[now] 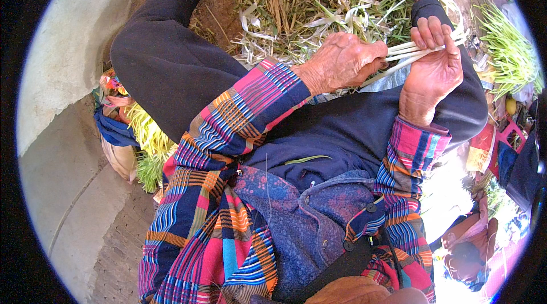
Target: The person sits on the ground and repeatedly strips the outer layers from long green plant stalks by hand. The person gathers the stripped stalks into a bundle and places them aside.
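Note:
My left hand (342, 61), back upward, pinches one end of several pale, whitish-green plant stalks (404, 54) between thumb and fingers. My right hand (431, 58), palm toward me, has its fingers curled over the same stalks a little farther right. Beyond the right fingers, the stalks bend in a loop (459, 13) above my right shin. Both hands are above my right thigh in dark trousers (342, 120). Parts of the stalks are hidden behind the fingers.
Loose straw, green blades and dry peelings (299, 13) cover the ground between my legs. Yellow-green leafy bundles (149, 133) lie at left; another green bundle (510, 50) lies at right. A pale wall (72, 48) rises on the left. Another person (468, 252) is at lower right.

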The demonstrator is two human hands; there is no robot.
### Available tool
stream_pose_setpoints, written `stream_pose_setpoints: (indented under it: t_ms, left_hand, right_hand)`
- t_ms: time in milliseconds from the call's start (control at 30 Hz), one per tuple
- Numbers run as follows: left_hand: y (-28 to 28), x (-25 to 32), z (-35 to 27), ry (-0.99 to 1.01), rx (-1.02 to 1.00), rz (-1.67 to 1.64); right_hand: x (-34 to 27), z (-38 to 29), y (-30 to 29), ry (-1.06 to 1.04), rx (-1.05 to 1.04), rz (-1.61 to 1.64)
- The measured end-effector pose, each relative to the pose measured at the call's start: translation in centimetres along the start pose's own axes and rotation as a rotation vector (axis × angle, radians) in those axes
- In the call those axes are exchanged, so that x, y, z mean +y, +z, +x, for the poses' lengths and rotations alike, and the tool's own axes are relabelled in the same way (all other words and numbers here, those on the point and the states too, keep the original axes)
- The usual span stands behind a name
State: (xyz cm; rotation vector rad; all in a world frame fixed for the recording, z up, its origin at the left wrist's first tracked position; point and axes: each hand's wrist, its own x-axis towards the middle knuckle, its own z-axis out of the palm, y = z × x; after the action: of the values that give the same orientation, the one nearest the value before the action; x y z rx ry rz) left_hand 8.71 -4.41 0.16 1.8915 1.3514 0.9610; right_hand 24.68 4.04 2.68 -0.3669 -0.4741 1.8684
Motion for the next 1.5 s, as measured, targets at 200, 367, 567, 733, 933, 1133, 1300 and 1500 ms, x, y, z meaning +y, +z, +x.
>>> stream_pose_setpoints:
  t_ms: [200, 367, 567, 733, 933, 1133, 1300, 1500]
  left_hand:
    - [0.2, -0.2, 0.0, 0.020, 0.018, 0.013]
    - [0.2, -0.3, 0.0, 0.016, 0.013, 0.021]
    - [0.3, -0.4, -0.1, 0.012, 0.010, 0.008]
    - [0.4, -0.8, -0.1, 0.006, -0.015, 0.021]
    - [0.1, -0.6, 0.1, 0.029, -0.023, -0.016]
    - [0.1, -0.3, 0.4, 0.046, -0.019, -0.050]
    - [-0.1, -0.5, 0.5, 0.054, -0.014, -0.088]
    - [0.0, -0.9, 1.2, 0.045, -0.050, -0.113]
  right_hand:
    - [0.1, 0.0, 0.4, -0.006, -0.022, -0.036]
    - [0.1, 0.1, 0.7, -0.010, -0.001, -0.049]
    - [-0.1, -0.1, 0.8, -0.002, -0.005, -0.029]
    - [-0.3, -0.2, 0.5, 0.005, 0.005, -0.015]
    - [-0.7, -0.3, 0.5, -0.046, -0.005, 0.012]
    - [-1.4, -0.6, 0.9, -0.106, 0.038, 0.034]
    - [-2.6, -0.7, 1.3, -0.298, 0.200, -0.138]
    - [-3.5, -0.8, 1.6, -0.393, 0.194, -0.175]
